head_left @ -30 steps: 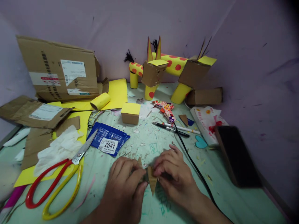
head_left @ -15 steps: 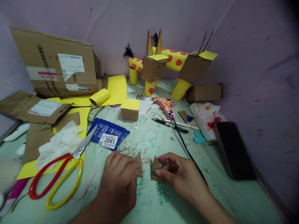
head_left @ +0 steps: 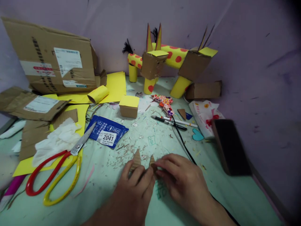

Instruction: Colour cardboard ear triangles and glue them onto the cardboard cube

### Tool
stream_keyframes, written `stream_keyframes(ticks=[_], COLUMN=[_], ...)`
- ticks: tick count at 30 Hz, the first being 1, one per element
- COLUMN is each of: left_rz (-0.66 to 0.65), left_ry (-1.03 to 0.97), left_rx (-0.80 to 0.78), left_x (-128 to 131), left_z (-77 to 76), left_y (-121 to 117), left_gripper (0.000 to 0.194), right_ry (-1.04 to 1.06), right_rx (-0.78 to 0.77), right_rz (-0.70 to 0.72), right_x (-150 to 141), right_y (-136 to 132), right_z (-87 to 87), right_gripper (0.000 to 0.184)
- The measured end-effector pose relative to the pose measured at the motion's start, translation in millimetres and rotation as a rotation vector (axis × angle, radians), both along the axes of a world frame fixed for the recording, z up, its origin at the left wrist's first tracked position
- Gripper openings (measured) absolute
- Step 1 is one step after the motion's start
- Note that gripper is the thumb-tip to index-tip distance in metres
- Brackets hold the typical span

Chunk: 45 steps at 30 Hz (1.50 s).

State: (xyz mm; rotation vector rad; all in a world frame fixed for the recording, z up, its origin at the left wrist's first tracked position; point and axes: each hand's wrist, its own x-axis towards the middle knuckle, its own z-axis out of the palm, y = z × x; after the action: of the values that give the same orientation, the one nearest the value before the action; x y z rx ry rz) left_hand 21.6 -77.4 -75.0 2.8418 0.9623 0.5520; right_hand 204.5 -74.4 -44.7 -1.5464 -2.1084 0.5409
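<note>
Left hand (head_left: pixel 135 188) and right hand (head_left: pixel 182 179) pinching pointed cardboard pieces (head_left: pixel 136 159) — scissors (head_left: pixel 78 147), blue packet (head_left: pixel 107 130), black cable (head_left: pixel 182 141) close around.

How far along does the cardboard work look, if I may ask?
Two spotted animal figures look assembled. Two pointed cardboard pieces are at the fingers of the left hand and right hand. Apparently unfinished: the yellow-topped cardboard box has no pointed pieces attached.
</note>
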Motion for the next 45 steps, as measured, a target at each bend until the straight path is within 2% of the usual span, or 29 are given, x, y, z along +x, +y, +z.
stream_keyframes(ticks=[2,5,9,13,16,19,21,23,26,28,31,34,38,40,42,44,45], left_rz=[0.01,0.03,0.029,0.016,0.045,0.068,0.062,0.069,0.15,0.204,0.292,0.275,0.171,0.18,0.197,0.137,0.176], left_ry=[-0.018,-0.05,-0.027,-0.03,-0.08,-0.165,-0.182,-0.22,-0.422,-0.528,-0.555,-0.605,-0.601,-0.667,-0.651,-0.424,-0.281], left_rx=[0.021,0.069,0.159,0.178,0.14,0.087,0.067,0.075,0.092,0.012,-0.192,-0.247,-0.206,-0.113,-0.022,0.081,0.065], left_x=[1,4,6,6,6,6,6,6,2,-5,-16,-22,-20,-18,-16,-16,-15], left_z=[-0.6,-0.7,-1.3,-2.0,-3.3,-7.9,-11.4,-12.0,-2.3,10.7,31.0,40.9,32.5,23.1,13.4,5.1,2.0], left_y=[0,-2,-9,-11,-7,-3,-3,-3,-1,4,14,20,20,20,22,27,31], left_gripper=[0.034,0.034,0.04,0.035,0.029,0.027,0.03,0.03,0.026,0.021,0.016,0.017,0.014,0.024,0.037,0.045,0.04], right_ry=[-0.014,-0.113,-0.24,-0.289,-0.215,-0.017,0.088,0.176,0.315,0.338,0.287,0.242,0.224,0.234,0.249,0.179,0.137], right_rx=[0.089,0.068,0.056,-0.016,-0.092,-0.133,-0.091,0.008,0.121,0.177,0.247,0.222,0.217,0.243,0.282,0.364,0.38], right_rz=[0.116,0.204,0.206,0.19,0.18,0.192,0.189,0.123,-0.05,-0.108,-0.113,-0.089,-0.007,0.028,0.064,0.165,0.238], right_x=[2,4,0,-10,-9,2,10,15,15,8,-7,-25,-42,-44,-42,-39,-38], right_y=[1,2,1,4,10,16,18,19,20,21,24,26,23,21,21,26,29], right_z=[-0.1,-2.5,-4.3,3.6,9.8,8.7,4.8,1.4,0.9,3.1,7.0,9.3,6.9,3.1,-2.4,-9.0,-12.2], right_gripper=[0.028,0.031,0.031,0.033,0.03,0.026,0.027,0.026,0.027,0.037,0.033,0.021,0.016,0.016,0.018,0.028,0.032])
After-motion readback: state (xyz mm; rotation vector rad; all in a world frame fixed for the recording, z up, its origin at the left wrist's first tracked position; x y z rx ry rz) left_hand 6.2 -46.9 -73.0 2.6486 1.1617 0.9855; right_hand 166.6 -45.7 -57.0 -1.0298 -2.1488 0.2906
